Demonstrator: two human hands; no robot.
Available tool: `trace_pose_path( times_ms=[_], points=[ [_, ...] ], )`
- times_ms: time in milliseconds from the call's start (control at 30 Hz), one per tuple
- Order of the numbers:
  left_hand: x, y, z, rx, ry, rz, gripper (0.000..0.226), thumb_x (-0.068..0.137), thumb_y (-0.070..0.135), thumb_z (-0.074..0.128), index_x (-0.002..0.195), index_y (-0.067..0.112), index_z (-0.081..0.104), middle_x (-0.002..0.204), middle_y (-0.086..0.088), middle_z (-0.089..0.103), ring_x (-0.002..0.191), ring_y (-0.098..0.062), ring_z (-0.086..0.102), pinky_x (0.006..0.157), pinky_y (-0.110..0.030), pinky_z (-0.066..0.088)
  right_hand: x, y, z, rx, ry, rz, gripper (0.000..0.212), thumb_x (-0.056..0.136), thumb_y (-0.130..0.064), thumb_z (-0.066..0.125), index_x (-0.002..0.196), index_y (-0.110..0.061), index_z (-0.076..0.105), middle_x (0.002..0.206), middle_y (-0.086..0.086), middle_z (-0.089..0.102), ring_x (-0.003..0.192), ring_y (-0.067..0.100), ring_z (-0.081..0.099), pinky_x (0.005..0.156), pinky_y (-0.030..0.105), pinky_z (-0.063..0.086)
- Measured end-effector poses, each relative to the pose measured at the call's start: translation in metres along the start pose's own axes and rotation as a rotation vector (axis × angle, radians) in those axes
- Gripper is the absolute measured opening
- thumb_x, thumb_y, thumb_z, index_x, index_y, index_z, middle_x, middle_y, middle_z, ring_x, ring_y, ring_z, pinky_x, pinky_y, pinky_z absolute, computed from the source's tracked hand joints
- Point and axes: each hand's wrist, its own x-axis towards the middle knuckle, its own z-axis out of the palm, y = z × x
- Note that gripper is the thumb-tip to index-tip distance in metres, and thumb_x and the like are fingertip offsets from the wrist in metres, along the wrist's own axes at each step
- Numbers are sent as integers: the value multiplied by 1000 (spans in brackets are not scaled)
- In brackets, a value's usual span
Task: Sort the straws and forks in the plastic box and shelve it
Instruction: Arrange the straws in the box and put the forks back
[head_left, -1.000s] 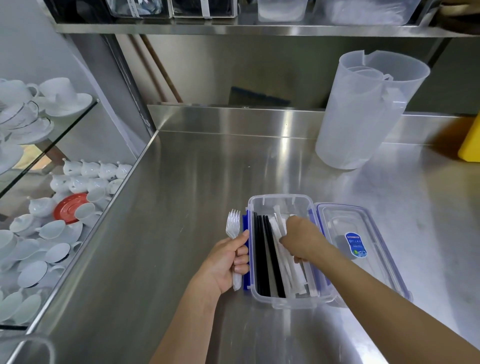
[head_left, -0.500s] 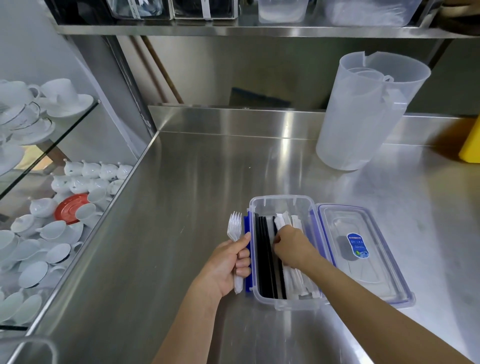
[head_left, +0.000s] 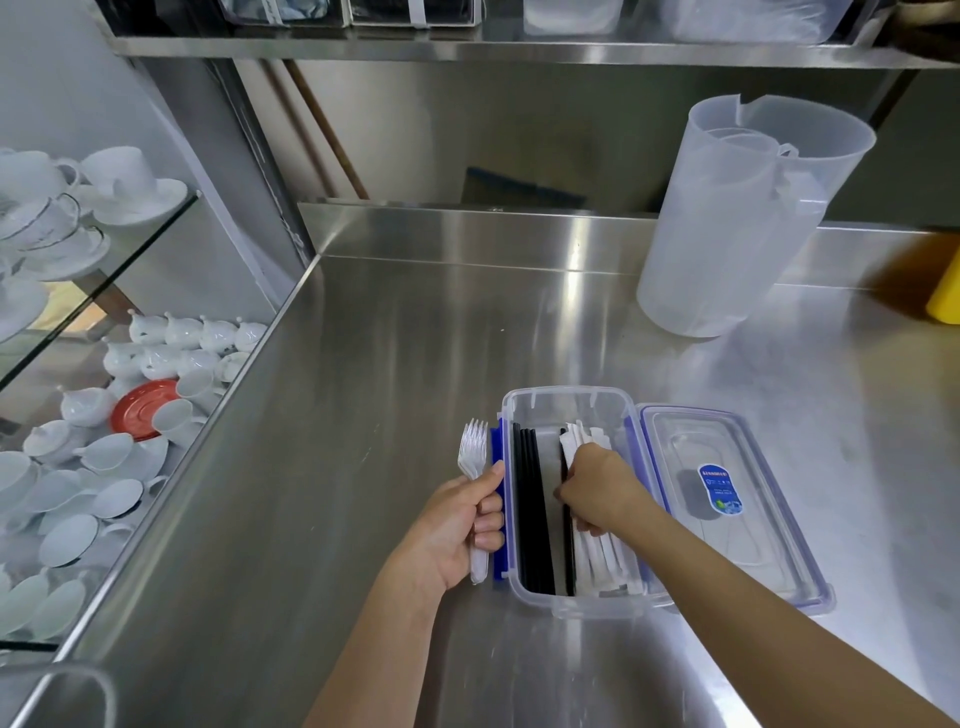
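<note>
Left hand (head_left: 457, 525) closed around white plastic forks (head_left: 474, 452) just left of the box, right hand (head_left: 597, 493) gripped paper-wrapped straws (head_left: 605, 556) inside clear plastic box (head_left: 566, 402), black straws (head_left: 532, 514) along its left side, lid (head_left: 727, 499) beside on steel tabletop (head_left: 363, 415).

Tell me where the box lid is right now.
In the head view, the lid lies flat on the counter, against the right side of the box, below the pitcher.
</note>
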Motion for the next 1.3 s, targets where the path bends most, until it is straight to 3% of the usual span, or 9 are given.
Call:
trace_pose_path(
  times_ms=[200, 367, 500, 633, 733, 833, 900, 1100, 1300],
  points=[
    [1, 0, 1, 5, 4, 1, 28, 90, 24, 60, 67, 16, 45, 48, 6, 32, 34, -3, 27, 30, -15, 23, 4, 1, 7, 99, -94, 24, 19, 89, -4, 51, 71, -5, 58, 57, 9, 60, 43, 18, 60, 46, 25, 55],
    [-1, 0, 0, 11, 12, 4, 27, 90, 23, 60, 68, 16, 45, 47, 7, 32, 34, -4, 26, 31, -15, 22, 3, -1, 11, 104, -122, -43, 13, 90, -10, 53, 89, -1, 63, 69, 11, 66, 60, 25, 68, 53, 26, 57],
    [-1, 0, 1, 11, 10, 5, 27, 90, 23, 60, 68, 16, 45, 47, 7, 32, 33, -3, 27, 31, -15, 22, 0, -1, 18, -121, 88, -182, 35, 83, -36, 62, 102, -8, 53, 92, 6, 62, 88, 24, 63, 76, 34, 53],
    [0, 0, 1, 16, 6, 5, 31, 90, 24, 60, 65, 17, 44, 48, 6, 31, 34, -4, 27, 31, -15, 22, 0, 2, 32, -446, 272, -408, 47, 79, -36, 61, 116, -12, 46, 120, 8, 53, 112, 26, 50, 97, 36, 41],
    [-1, 0, 1, 17, 7, 3, 32, 90, 25, 60, 63, 17, 44, 48, 5, 31, 33, -4, 27, 31, -15, 23, 2, 7, 36, -563, 350, -526, 56, 72, -32, 66, 123, -14, 50, 131, 12, 53, 125, 33, 47, 103, 44, 40],
    [-3, 0, 2, 14, 13, 1, 33, 90, 24, 60, 63, 16, 43, 46, 6, 33, 33, -4, 28, 30, -15, 23, 2, 12, 33, -628, 221, -529, 51, 89, -31, 48, 136, -14, 38, 154, 15, 26, 145, 29, 17, 116, 47, 18],
    [-3, 0, 2, 11, 18, -2, 32, 90, 25, 60, 63, 16, 43, 46, 6, 33, 32, -4, 28, 30, -15, 24, 3, 17, 25, -677, 181, -513, 48, 93, -31, 41, 139, -15, 34, 158, 11, 15, 147, 26, 6, 118, 45, 10],
    [-5, 1, 4, 15, 14, -3, 32, 91, 24, 58, 63, 16, 46, 43, 7, 34, 31, -3, 28, 30, -15, 23, -5, 23, 13, -790, -11, -744, 64, 87, -41, 50, 143, -16, 29, 157, 5, 19, 147, 20, 7, 118, 44, 9],
    [-5, 1, 4, 31, 19, -7, 34, 90, 27, 59, 62, 16, 42, 45, 6, 32, 33, -4, 27, 31, -15, 24, -11, 25, 1, -915, -60, -621, 70, 79, -50, 60, 134, -16, 35, 149, 5, 32, 144, 24, 14, 116, 52, 6]
  ],
)
